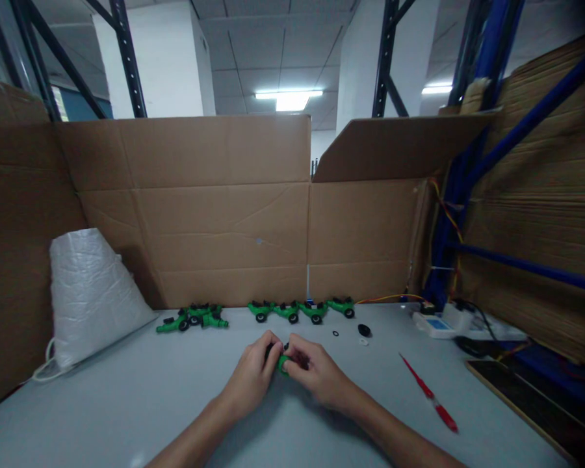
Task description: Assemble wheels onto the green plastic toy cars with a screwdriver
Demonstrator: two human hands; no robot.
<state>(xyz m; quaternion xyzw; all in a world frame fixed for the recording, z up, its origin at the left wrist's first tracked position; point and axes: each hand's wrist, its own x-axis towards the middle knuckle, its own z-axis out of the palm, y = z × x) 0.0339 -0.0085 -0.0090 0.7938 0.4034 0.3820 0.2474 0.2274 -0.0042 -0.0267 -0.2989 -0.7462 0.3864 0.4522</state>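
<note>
Both my hands meet over the middle of the white table. My left hand [256, 367] is closed, its thumb and fingers pinching a small green part [283, 364] with a bit of black at its top. From the other side, my right hand [316, 369] grips the same part with thumb and curled fingers. Most of the part is hidden by the fingers. Just beyond my hands stands a row of green toy vehicles [286, 313] with black wheels. To the right lie a black round piece [364, 330], a small black ring [335, 333] and a white washer-like piece [363, 342].
A slim red tool [426, 390] with a pointed tip lies at right. More green toy vehicles [192, 318] cluster at back left, beside a white wrapped bag [92, 299]. Cardboard walls [224, 214] enclose the table. A power strip [439, 325] with cables sits at back right.
</note>
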